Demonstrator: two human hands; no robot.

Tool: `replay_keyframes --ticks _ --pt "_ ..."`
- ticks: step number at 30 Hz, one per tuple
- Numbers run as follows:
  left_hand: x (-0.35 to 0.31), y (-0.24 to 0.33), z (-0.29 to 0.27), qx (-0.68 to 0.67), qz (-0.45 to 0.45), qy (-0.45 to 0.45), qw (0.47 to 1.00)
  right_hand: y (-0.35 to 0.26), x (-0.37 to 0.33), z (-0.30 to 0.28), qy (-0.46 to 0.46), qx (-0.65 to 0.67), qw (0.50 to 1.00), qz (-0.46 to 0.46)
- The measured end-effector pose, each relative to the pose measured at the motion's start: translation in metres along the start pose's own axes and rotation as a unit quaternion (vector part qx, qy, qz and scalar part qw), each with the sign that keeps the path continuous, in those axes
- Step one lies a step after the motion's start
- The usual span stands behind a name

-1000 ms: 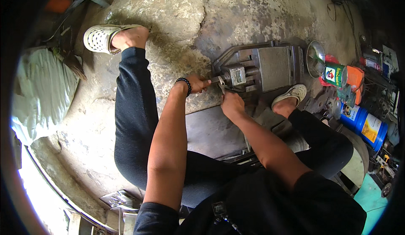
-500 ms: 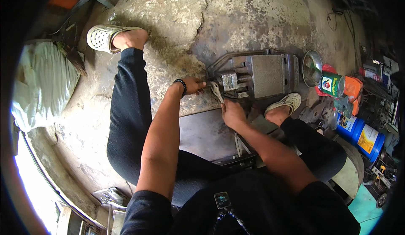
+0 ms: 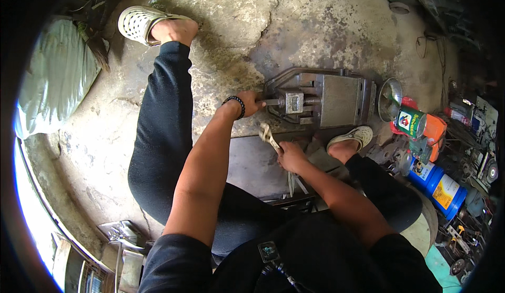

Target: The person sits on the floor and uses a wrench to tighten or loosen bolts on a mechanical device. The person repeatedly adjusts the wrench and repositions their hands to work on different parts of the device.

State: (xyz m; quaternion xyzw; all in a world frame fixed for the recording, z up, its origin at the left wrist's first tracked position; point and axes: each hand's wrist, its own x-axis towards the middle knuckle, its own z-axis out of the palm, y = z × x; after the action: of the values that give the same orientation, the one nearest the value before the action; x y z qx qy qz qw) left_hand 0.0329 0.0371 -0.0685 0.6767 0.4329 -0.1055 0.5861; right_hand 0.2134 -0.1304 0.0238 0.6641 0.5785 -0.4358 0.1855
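Note:
A heavy grey metal vise (image 3: 342, 101) lies on the concrete floor in front of me, its jaw block facing left. A short metal shaft (image 3: 272, 102) sticks out of the block's left side. My left hand (image 3: 247, 104) has its fingers closed at the outer end of this shaft; the fingertips are partly hidden. Below the vise, my right hand (image 3: 292, 157) grips the handle of a light-coloured wrench (image 3: 268, 136). The wrench's head points up and left, apart from the vise and the shaft.
A metal bowl (image 3: 390, 99), a green can (image 3: 411, 122) and a blue bucket (image 3: 439, 189) stand right of the vise, beside cluttered tools. A grey flat plate (image 3: 258, 165) lies below my hands. A pale sack (image 3: 58, 77) sits at the far left.
The wrench has come away from the shaft end, moving down and toward me in my right hand. My left hand has moved to the shaft. The whole view has shifted slightly.

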Motion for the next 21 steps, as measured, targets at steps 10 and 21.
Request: replay_keyframes --ticks 10,21 --pt "-0.008 -0.003 0.023 0.036 0.031 0.135 0.990 -0.045 0.054 -0.242 -0.189 -0.290 0.933 -0.093" --pt "-0.015 0.005 0.017 -0.040 -0.011 0.105 0.994 -0.166 0.243 -0.197 -0.485 -0.466 0.739 0.046"
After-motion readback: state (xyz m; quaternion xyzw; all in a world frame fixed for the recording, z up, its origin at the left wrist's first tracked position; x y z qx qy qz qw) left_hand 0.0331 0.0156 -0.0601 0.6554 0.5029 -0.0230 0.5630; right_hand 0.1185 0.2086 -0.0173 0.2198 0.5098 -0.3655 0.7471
